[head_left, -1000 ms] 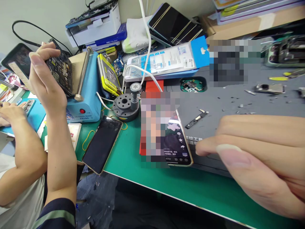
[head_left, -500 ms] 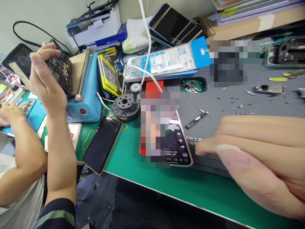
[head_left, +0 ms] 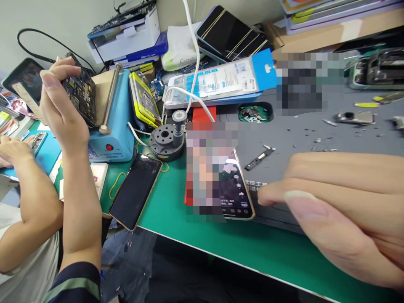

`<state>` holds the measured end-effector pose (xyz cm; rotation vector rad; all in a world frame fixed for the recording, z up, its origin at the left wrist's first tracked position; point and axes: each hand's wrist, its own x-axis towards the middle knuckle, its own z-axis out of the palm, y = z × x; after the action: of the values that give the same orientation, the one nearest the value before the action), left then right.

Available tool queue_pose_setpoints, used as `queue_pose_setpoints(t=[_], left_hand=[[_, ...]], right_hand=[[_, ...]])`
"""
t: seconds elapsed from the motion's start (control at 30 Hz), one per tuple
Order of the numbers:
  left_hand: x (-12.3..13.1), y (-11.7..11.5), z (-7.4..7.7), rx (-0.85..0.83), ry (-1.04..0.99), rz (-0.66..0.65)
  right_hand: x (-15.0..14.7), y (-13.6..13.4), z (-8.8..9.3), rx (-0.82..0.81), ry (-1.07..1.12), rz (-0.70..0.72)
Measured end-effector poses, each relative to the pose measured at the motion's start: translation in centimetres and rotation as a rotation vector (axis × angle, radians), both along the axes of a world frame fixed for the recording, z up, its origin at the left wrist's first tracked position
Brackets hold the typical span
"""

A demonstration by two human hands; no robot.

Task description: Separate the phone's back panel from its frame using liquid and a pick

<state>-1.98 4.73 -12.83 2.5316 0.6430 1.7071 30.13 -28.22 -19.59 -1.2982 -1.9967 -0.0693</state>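
Repair seemingly midway: left hand (head_left: 63,120), upper left, clamps opened phone (head_left: 80,96); right hand (head_left: 347,210), lower right, lies flat, holding nothing, beside loose parts (head_left: 260,158).

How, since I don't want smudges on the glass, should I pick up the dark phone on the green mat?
Grip the dark phone by its two long gold edges, from above, fingers spanning its narrow width. It lies flat, screen up, on the green mat, so only the rim is free; its near corner seems to reach the mat's edge.
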Motion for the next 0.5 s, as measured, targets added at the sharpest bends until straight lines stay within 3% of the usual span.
queue_pose_setpoints(t=[0.5], left_hand=[[-0.04, 0.17, 0.00, 0.057, 0.020, 0.018]], right_hand=[[-0.10, -0.04, 0.23, -0.011, -0.007, -0.021]])
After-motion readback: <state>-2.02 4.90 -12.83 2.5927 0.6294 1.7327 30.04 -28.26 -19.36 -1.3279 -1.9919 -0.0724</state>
